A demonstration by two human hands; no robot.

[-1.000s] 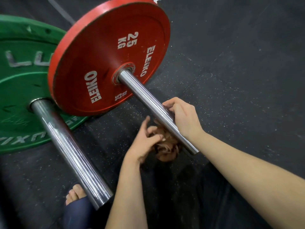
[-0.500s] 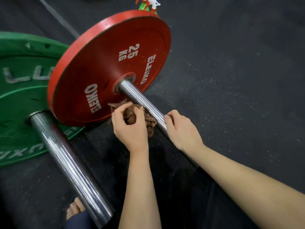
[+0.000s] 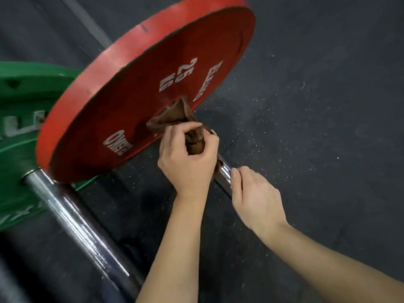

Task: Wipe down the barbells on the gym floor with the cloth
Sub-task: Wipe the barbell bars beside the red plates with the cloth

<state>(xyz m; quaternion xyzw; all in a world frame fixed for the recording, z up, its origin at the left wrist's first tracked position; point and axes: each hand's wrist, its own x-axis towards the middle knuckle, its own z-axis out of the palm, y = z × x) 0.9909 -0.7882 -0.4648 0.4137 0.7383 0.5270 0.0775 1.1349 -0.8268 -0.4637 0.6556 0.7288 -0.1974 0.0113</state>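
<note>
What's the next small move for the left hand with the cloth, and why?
Probably slide the left hand outward along the sleeve toward the right hand: the cloth is bunched against the red plate, and bare chrome shows between the hands.

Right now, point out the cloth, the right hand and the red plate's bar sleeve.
cloth (image 3: 172, 119): head view, its upper bunched fold.
bar sleeve (image 3: 224, 174): head view, bare shiny stretch.
right hand (image 3: 258, 202): head view, back of the hand.

Red-plate barbell (image 3: 224, 174): chrome sleeve, 25 kg disc on edge, lying on floor (image 3: 317, 127).
Green-plate barbell (image 3: 76, 224): chrome sleeve, alongside, near.
Cloth (image 3: 175, 120): brown, bunched around the first sleeve, touching its disc.
</note>
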